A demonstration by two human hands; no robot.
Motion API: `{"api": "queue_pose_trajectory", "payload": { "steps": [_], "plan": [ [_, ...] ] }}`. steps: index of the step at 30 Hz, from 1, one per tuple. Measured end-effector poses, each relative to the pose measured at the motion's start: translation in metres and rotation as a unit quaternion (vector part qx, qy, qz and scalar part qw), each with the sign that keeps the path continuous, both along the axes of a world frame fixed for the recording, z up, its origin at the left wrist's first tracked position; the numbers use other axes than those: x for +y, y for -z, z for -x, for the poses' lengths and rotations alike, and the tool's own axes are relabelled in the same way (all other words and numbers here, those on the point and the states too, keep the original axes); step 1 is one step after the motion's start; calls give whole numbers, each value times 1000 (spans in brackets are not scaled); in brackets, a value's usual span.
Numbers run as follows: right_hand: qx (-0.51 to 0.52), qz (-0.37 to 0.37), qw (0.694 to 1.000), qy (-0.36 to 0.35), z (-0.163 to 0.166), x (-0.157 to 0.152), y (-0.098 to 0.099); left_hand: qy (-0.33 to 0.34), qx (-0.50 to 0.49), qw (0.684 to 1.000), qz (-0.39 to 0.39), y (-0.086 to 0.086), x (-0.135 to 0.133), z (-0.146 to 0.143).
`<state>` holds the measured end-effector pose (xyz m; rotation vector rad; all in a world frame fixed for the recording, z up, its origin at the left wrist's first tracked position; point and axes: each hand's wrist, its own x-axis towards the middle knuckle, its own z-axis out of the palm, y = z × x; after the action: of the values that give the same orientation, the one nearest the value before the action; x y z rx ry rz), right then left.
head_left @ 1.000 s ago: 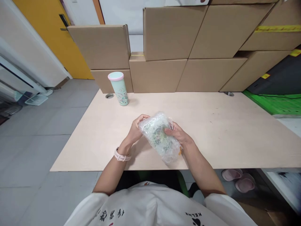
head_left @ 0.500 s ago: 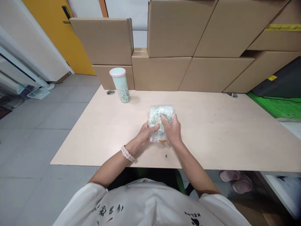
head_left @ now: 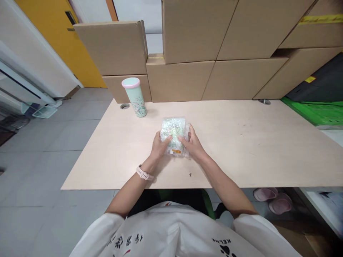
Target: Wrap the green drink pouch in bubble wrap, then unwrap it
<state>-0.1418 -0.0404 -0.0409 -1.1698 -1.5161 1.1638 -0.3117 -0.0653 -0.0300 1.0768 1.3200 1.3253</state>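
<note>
A bundle wrapped in clear bubble wrap [head_left: 174,132], with green and white showing through and a small orange bit at its near edge, lies on the pale wooden table [head_left: 241,150]. My left hand [head_left: 158,145] grips its left side, thumb over the top. On the other side my right hand [head_left: 192,142] holds its right edge, fingers curled onto the wrap. A pale watch band sits on my left wrist. Both hands press the bundle down against the tabletop.
A mint-green tumbler [head_left: 134,96] with a pink lid stands at the table's back left, next to a cable hole [head_left: 124,106]. Stacked cardboard boxes [head_left: 187,53] wall off the far edge. A small dark speck [head_left: 190,174] lies near the front edge. Slippers [head_left: 273,200] rest under the table.
The bundle went from held tilted above the table to lying flat on it, a little further from me. Both hands followed it down and stayed closed on its sides.
</note>
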Motion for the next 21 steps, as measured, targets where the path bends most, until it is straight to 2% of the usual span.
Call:
{"api": "queue_pose_trajectory", "payload": {
  "steps": [2,4,7,9,12,18,21],
  "plan": [
    [-65,-10,998,7,4,-2,1,-35,206,977,-48,2,-1,-2],
    [-161,-52,985,24,7,-5,-1,-28,393,914,-101,2,-3,-5],
    [-284,-143,948,34,10,-9,-3,44,538,828,-154,5,-6,-11],
    [-331,-176,927,5,12,-10,-1,80,569,803,-154,9,-6,-12],
    [-363,-177,914,-36,12,-9,5,88,588,791,-149,14,-4,-11],
    [-359,-164,918,-41,10,-8,12,119,592,780,-163,14,-1,-9],
    [-333,-164,928,-31,12,-7,11,120,586,787,-151,15,0,-9]
  ]
}}
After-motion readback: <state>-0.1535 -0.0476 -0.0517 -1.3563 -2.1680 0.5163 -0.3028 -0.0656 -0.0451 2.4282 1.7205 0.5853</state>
